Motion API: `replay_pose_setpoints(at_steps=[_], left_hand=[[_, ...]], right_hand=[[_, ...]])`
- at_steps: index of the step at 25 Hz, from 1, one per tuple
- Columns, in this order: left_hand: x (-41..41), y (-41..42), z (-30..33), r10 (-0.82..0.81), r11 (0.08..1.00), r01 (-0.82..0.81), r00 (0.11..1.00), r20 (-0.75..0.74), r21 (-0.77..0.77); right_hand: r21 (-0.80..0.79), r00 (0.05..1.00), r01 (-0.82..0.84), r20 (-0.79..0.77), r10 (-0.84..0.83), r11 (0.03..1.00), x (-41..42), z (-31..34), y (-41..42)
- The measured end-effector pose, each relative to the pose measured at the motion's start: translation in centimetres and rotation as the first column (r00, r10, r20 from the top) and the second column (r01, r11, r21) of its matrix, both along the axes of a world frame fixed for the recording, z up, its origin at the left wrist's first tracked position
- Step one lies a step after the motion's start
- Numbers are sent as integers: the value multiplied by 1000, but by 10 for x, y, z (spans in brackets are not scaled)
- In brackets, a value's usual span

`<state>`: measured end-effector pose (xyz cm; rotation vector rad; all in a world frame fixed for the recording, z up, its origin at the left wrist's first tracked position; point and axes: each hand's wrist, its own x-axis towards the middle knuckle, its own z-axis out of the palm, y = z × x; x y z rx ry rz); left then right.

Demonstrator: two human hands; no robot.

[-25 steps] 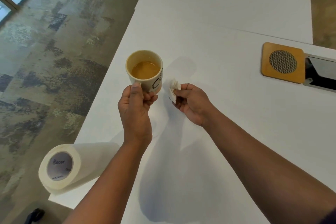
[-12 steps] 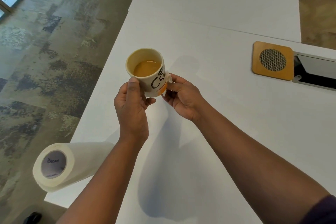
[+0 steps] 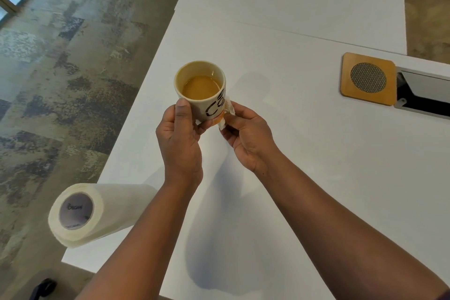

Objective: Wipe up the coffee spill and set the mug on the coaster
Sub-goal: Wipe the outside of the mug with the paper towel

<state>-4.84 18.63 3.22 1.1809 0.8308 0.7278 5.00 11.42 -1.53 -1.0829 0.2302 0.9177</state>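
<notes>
The left hand (image 3: 180, 146) gripped the cream ceramic mug of coffee (image 3: 202, 90) above the white table (image 3: 304, 153), fingers curled round it. The right hand (image 3: 246, 139) pinched a crumpled white paper towel (image 3: 227, 111) against the mug's right side. The square wooden coaster (image 3: 367, 79) lay well apart, far right.

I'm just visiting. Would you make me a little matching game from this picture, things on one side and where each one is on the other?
Things:
1. mug
2. paper towel piece
3. coaster
4. paper towel roll

Places:
A. lying on its side at the table's near left corner
B. held in the left hand
C. flat on the table, far right
D. pinched by the right hand against the mug

Pairs: 1-B, 2-D, 3-C, 4-A
</notes>
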Motion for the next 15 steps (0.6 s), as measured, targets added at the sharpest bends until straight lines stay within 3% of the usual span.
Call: replay_pose_setpoints(at_steps=[9, 15], left_hand=[[-7, -1, 4, -9, 1000, 8, 999, 42, 26], [-8, -7, 6, -42, 999, 41, 999, 29, 30]], right_hand=[[-6, 998, 57, -29, -58, 998, -26, 6, -2], [88, 994, -76, -65, 82, 993, -45, -3, 4]])
